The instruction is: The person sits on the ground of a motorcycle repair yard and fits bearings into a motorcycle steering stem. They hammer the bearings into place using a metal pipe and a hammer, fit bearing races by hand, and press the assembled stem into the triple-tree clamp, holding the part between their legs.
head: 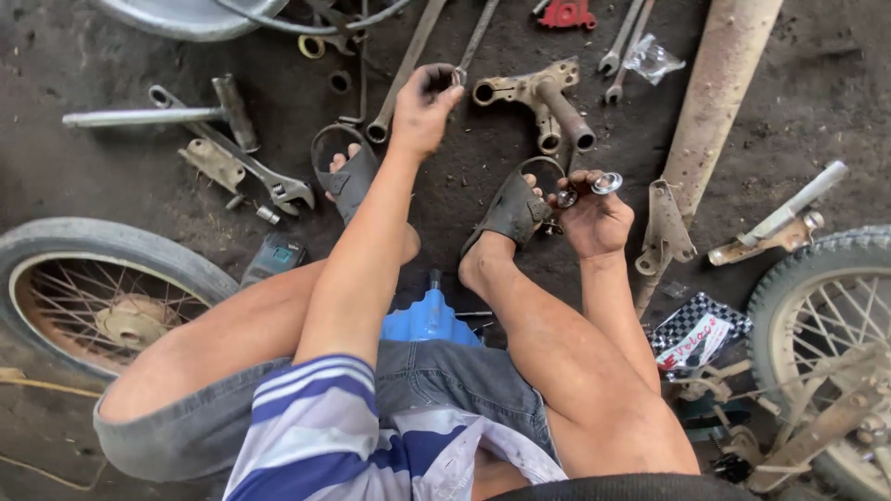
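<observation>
Both hands are at work in the head view, the only one I have. Left hand (422,107) is stretched forward over the dirt floor (817,102), fingers curled shut on a slim steel rod tool (475,37); its long axis runs away from the person, tilted slightly right, far end up-frame. Right hand (594,218) sits just right of the right sandal (513,209), fingers pinched on a small shiny ring part (607,183), round, bright metal, its open face turned toward the camera. I take the cast bracket (543,102) as landmark: grimy, tan, tubular stub pointing down-right. The left hand lies just left of it, the ring part below it and slightly right. Left of the bracket lie an adjustable wrench (251,172) and a long dull wrench (404,70). Right of it stands a rusty tube (715,93). Spoked wheels (93,297) flank the knees.
</observation>
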